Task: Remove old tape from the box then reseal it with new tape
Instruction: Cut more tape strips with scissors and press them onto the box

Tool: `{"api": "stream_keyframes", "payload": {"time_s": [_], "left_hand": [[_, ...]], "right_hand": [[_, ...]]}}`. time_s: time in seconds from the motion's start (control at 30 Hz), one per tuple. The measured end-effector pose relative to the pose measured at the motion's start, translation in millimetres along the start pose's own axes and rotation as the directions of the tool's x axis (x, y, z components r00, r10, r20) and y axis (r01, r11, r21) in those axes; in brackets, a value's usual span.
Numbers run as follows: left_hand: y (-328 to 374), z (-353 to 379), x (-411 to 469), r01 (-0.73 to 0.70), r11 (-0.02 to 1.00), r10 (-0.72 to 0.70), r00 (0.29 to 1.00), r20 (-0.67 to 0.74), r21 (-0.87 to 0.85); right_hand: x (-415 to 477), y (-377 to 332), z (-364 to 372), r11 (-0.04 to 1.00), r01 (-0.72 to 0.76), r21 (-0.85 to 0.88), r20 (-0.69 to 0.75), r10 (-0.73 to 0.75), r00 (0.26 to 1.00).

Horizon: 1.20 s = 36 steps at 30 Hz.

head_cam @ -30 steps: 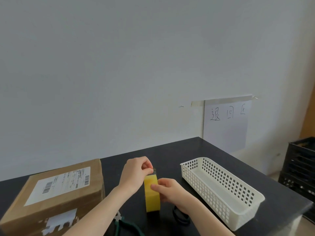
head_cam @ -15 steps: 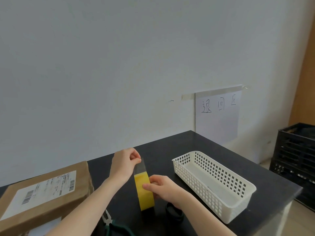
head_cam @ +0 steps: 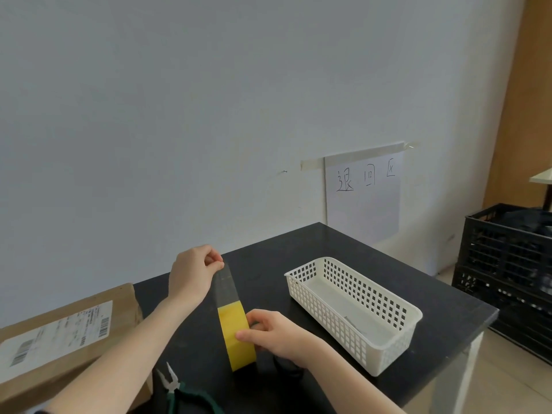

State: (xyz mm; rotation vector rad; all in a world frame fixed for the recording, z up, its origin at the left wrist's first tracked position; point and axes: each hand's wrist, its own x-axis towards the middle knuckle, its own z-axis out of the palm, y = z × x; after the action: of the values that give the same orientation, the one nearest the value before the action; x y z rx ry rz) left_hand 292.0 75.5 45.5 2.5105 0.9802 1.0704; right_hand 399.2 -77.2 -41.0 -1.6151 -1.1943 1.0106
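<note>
A yellow tape roll [head_cam: 237, 336] stands on edge above the black table [head_cam: 313, 249], held by my right hand [head_cam: 274, 333] from its right side. My left hand [head_cam: 192, 271] pinches the free end of a clear tape strip [head_cam: 225, 286] pulled up and away from the roll. The brown cardboard box [head_cam: 59, 345] with a white shipping label lies at the left, apart from both hands.
A white perforated basket [head_cam: 355, 312] sits on the table to the right of the roll. Green-handled pliers [head_cam: 179, 389] lie near the front edge under my arms. A black crate [head_cam: 507, 273] stands on the floor past the table's right end. A paper sign [head_cam: 363, 195] hangs on the wall.
My left hand has drawn the tape end up and away, so a longer clear strip now stretches off the roll. The view has shifted right, leaving less of the box visible.
</note>
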Motion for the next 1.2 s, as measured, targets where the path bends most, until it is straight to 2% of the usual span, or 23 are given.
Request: {"api": "stream_keyframes", "payload": {"time_s": [0.27,0.6,0.7,0.73,0.77,0.83,0.9,1.07,1.2], "left_hand": [[13,-9,-8,-0.039,0.999,0.038,0.999,-0.01,-0.01],[24,-17,-20,-0.074,0.996,0.074,0.997,-0.006,-0.046],[26,-20,-21,-0.086,0.995,0.086,0.996,0.003,-0.055],[26,-21,-22,-0.087,0.995,0.088,0.996,0.004,-0.058],[27,-22,-22,-0.088,0.994,0.088,0.996,0.007,-0.058],[29,-23,-24,-0.087,0.995,0.088,0.996,0.015,-0.056],[30,-24,-24,-0.085,0.995,0.087,0.996,0.026,-0.054],[31,-28,-26,-0.084,0.995,0.087,0.995,0.057,-0.062],[31,-32,-26,-0.081,0.994,0.086,0.993,0.077,-0.066]], "right_hand": [[-5,-4,2,0.999,-0.047,0.024,-0.007,0.047,0.999],[-19,-22,-8,0.995,-0.091,-0.031,-0.034,0.09,0.995],[-24,-29,-16,0.988,-0.144,-0.047,-0.15,0.136,0.979],[-25,-28,-19,0.98,-0.155,-0.126,-0.22,0.125,0.968],[-26,-26,-23,0.952,-0.164,-0.259,-0.279,0.089,0.956],[-29,-22,-27,0.81,-0.215,-0.546,-0.309,0.044,0.95],[-32,-18,-27,0.658,-0.281,-0.698,-0.291,0.098,0.952],[-34,-13,-19,0.536,-0.364,-0.762,-0.316,0.182,0.931],[-33,-10,-16,0.529,-0.381,-0.758,-0.349,0.165,0.923]]}}
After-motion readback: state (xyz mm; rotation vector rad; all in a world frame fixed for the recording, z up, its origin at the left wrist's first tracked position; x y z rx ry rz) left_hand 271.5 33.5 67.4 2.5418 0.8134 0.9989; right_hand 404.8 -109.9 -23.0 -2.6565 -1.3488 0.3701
